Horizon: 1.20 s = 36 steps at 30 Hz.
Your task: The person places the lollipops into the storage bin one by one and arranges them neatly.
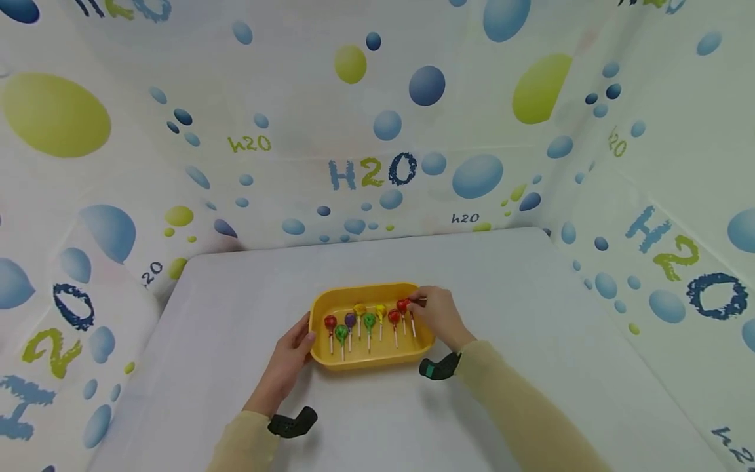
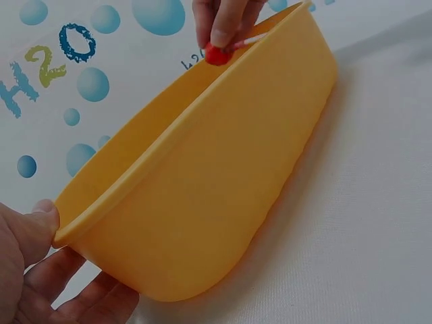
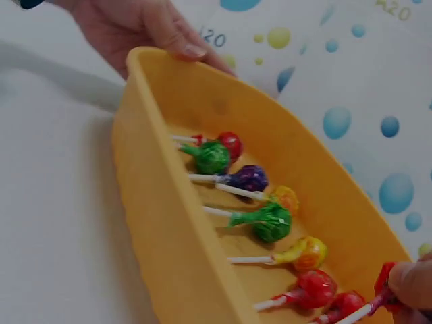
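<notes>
A yellow plastic tray (image 1: 368, 362) rests on the table with a row of wrapped lollipops inside. My left hand (image 1: 290, 354) grips its left end, thumb at the rim and fingers against the outer wall. At the tray's right end, my right hand (image 1: 439, 316) pinches a red lollipop (image 2: 217, 55) by its head, white stick slanting down. In the right wrist view, the row includes a purple lollipop (image 3: 248, 178), a green lollipop (image 3: 272, 223), a yellow lollipop (image 3: 310, 254) and a red lollipop (image 3: 316, 289). Another red lollipop (image 3: 348, 302) lies closest to the pinched one.
The white table (image 1: 248, 288) extends around the tray on all sides. A white curtain (image 1: 283, 85) printed with blue and green bubbles stands behind and at both sides. Dark bands with camera mounts (image 1: 293, 423) sit at both wrists.
</notes>
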Motion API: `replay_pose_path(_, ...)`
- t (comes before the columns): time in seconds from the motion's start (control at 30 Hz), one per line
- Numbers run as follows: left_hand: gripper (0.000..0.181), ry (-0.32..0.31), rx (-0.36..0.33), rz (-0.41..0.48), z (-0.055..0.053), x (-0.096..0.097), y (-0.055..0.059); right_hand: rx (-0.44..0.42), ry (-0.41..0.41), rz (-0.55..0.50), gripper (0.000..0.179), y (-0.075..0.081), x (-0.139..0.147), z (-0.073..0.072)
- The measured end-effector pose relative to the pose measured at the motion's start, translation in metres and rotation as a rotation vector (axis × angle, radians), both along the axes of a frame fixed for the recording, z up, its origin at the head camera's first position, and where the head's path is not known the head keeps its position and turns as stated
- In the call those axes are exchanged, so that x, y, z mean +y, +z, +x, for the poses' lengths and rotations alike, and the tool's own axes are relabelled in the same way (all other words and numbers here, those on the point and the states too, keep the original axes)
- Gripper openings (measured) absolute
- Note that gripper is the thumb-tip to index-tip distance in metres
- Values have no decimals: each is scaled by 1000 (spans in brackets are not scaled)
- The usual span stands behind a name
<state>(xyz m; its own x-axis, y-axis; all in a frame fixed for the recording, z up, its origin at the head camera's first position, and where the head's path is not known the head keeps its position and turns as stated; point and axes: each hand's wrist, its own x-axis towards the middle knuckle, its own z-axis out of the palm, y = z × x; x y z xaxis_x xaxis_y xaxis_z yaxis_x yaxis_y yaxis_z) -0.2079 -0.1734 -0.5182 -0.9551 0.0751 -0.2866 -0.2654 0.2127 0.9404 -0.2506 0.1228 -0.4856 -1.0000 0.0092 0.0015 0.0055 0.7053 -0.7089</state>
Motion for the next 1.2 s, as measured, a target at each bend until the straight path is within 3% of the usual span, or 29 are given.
replay_pose_path(0.43,60,5,6,-9,-2,0,2,-131,-16,177,12,-1,-24,-4)
replay_pose_path(0.8,59,17,-5,9,-3,0,-3,-53,70,413,6,-12,-33,-4)
replay_pose_path(1.2,58,22,0,4,-1,1,-3,-28,81,543,8,-18,-40,-2)
